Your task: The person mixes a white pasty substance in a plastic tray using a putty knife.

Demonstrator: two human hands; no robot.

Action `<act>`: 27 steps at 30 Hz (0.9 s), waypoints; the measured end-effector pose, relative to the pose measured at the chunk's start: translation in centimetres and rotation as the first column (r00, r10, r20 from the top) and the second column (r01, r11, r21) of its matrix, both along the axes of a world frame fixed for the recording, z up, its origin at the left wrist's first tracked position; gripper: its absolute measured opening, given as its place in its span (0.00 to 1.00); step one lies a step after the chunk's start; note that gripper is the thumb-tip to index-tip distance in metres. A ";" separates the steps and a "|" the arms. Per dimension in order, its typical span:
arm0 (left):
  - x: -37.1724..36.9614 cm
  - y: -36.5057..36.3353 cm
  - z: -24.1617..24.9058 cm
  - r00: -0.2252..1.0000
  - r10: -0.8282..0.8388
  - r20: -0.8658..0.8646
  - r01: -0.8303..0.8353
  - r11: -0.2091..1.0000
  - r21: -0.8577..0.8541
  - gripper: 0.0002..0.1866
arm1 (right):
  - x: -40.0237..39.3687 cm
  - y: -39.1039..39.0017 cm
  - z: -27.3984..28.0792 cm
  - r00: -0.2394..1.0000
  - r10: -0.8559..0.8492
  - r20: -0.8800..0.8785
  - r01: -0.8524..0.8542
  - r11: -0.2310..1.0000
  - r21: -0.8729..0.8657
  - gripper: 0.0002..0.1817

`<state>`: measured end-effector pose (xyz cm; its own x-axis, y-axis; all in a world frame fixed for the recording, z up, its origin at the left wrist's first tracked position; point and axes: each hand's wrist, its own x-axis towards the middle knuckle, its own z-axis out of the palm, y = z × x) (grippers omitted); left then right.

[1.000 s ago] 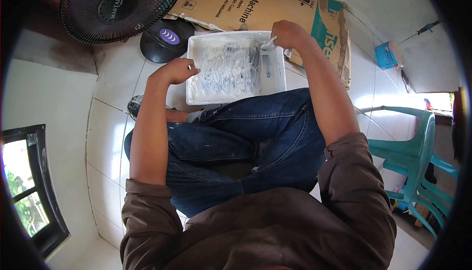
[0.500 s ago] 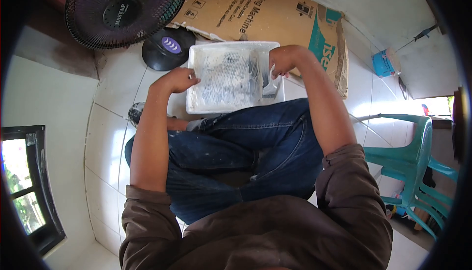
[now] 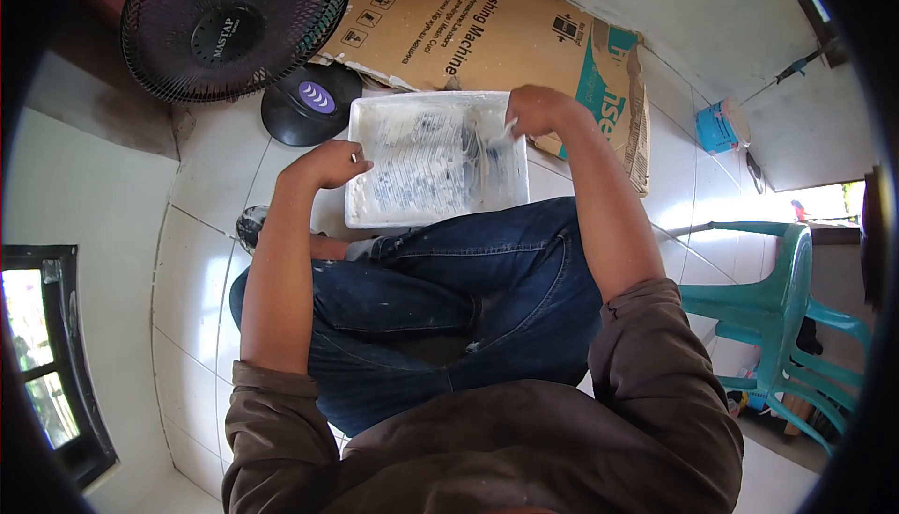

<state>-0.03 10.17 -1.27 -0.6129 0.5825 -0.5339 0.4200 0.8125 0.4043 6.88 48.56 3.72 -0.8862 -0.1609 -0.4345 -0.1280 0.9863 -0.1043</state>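
A white rectangular paint tray [image 3: 440,218] stands in front of my crossed legs, its ribbed bottom smeared with white paint. My left hand [image 3: 339,164] is closed on the tray's left rim, thumb and fingers pinched there. Over the tray's upper right corner, my right hand [image 3: 537,111] is closed around a paint-covered scraper [image 3: 512,128]. The scraper's light end points down and left into the tray, where thick streaks of paint lie, and most of its handle is hidden by the fingers.
A black fan [image 3: 228,36] on a round base [image 3: 304,102] stands left of the tray. Behind lies a flattened washing machine carton [image 3: 496,32]. A blue tub [image 3: 721,128] sits at the right wall, and a green plastic chair [image 3: 787,299] is at my right.
My right hand has moved up along the tray's right side, and the scraper's end has swung from the lower right toward the upper part. My left hand stays at the left rim.
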 end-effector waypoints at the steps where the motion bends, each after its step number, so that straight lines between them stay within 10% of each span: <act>1: 0.0 -0.1 -0.3 0.999 -0.025 -0.024 0.025 1.000 0.009 0.23 | 0.5 -0.9 1.1 0.987 -0.028 0.157 0.032 0.999 -0.021 0.16; 6: 0.0 -0.4 0.0 1.000 -0.001 -0.018 0.001 1.000 -0.003 0.23 | 1.9 -2.7 3.3 0.926 -0.094 0.366 0.137 0.986 -0.093 0.20; 14: 0.2 -0.2 0.4 0.999 -0.019 -0.042 0.019 1.000 0.003 0.23 | 0.3 -1.1 0.2 0.982 -0.161 -0.099 0.164 0.986 0.034 0.22; 20: 0.0 -0.4 0.2 1.000 0.003 -0.029 -0.003 1.000 0.003 0.22 | 2.6 -3.0 4.1 0.977 -0.137 0.165 0.128 0.990 0.060 0.20; 27: -0.1 -0.3 0.0 1.000 0.008 -0.027 -0.008 1.000 -0.013 0.22 | 3.7 -3.9 6.1 0.995 -0.094 -0.038 0.098 0.987 0.126 0.16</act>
